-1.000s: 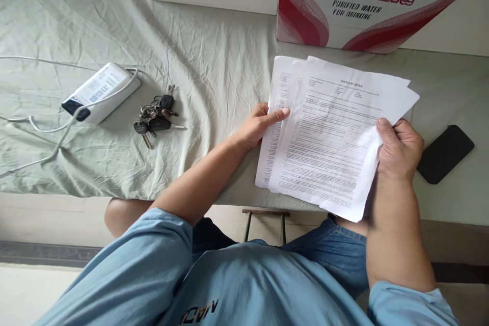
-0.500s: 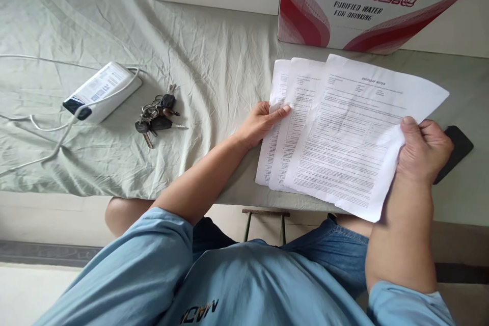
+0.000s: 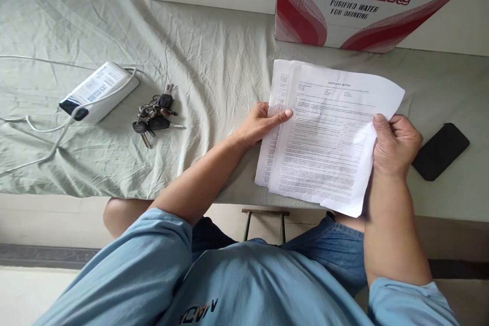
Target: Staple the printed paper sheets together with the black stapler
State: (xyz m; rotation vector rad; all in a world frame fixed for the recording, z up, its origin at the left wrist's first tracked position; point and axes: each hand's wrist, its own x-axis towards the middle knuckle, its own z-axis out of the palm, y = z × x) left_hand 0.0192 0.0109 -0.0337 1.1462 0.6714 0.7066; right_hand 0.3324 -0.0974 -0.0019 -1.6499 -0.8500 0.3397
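Observation:
A stack of printed white sheets lies on the cloth-covered surface in front of me. My right hand pinches the right edge of the top sheet, which lies nearly square over the sheets below. My left hand rests on the left edge of the stack, fingers flat and thumb across the paper, holding it down. Only narrow strips of the lower sheets show at the left.
A black phone lies right of the papers. A bunch of keys and a white power bank with its white cable sit to the left on the crumpled green cloth. A red-and-white water carton stands behind.
My right hand, which had pulled the top sheet out to the right, has brought it back left over the stack. The phone is uncovered again. My left hand stays in place.

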